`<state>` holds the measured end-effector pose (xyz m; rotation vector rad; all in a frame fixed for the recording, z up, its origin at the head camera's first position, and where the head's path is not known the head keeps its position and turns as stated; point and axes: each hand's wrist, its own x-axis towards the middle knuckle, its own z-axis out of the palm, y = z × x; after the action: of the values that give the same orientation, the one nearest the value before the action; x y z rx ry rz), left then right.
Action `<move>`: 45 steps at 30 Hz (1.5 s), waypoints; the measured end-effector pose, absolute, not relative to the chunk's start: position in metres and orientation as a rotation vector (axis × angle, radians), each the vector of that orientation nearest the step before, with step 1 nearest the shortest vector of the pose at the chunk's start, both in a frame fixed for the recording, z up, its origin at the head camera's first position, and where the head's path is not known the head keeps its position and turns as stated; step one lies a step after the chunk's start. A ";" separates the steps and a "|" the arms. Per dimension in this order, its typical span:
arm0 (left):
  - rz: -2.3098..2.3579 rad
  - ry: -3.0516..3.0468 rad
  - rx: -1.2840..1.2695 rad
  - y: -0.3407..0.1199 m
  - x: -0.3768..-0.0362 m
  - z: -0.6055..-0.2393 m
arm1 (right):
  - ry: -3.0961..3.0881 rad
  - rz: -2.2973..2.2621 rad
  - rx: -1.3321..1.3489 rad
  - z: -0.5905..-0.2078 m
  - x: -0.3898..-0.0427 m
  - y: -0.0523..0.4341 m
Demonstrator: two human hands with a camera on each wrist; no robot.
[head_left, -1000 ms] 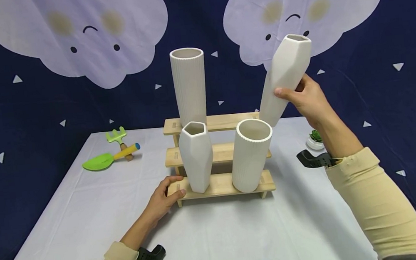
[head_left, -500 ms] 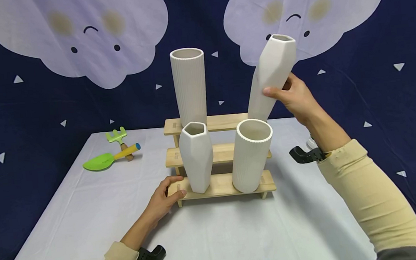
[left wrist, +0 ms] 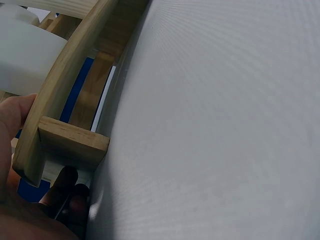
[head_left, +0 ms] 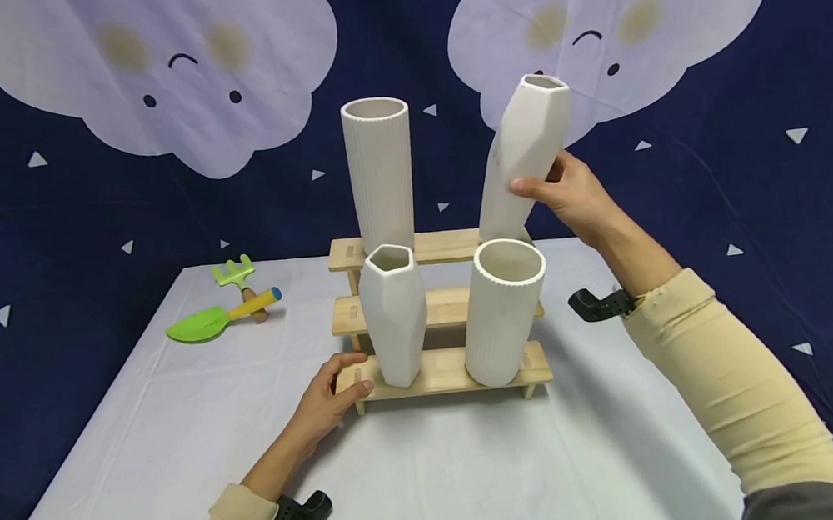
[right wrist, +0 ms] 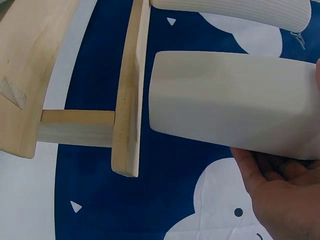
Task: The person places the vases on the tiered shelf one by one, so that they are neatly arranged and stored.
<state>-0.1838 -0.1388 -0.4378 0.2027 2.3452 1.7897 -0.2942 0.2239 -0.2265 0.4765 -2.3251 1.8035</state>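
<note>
My right hand (head_left: 572,199) grips a white faceted vase (head_left: 529,144) over the right end of the top shelf of a three-tier wooden stand (head_left: 449,245). The vase leans, its mouth toward the right. In the right wrist view a narrow gap shows between the vase's base (right wrist: 160,92) and the shelf plank (right wrist: 129,100). My left hand (head_left: 327,396) holds the left end of the lowest shelf, thumb on the plank and fingers curled under it in the left wrist view. That shelf bears a faceted vase (head_left: 396,320) and a ribbed cylinder vase (head_left: 504,310).
A tall ribbed vase (head_left: 380,171) stands at the left of the top shelf. On the white tablecloth (head_left: 176,425) to the left lie a green toy trowel (head_left: 200,323) and a small green rake (head_left: 233,271). A dark blue cloud-print cloth (head_left: 393,11) hangs behind.
My right hand has carried the faceted vase leftward, from right of the stand to over the top shelf's right end, and the vase now leans less. The left hand has stayed put.
</note>
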 end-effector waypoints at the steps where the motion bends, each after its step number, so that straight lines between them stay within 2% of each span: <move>1: 1.789 2.346 0.202 -0.139 -0.184 -0.438 | -2.324 1.812 0.483 -0.227 -0.295 0.223; 45: 1.780 2.365 0.212 -0.140 -0.185 -0.440 | -2.428 1.811 0.644 -0.231 -0.315 0.201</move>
<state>-0.1854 -0.1405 -0.4398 0.2120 2.3647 1.7797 -0.3149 0.2008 -0.2314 0.6435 -2.4277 1.8106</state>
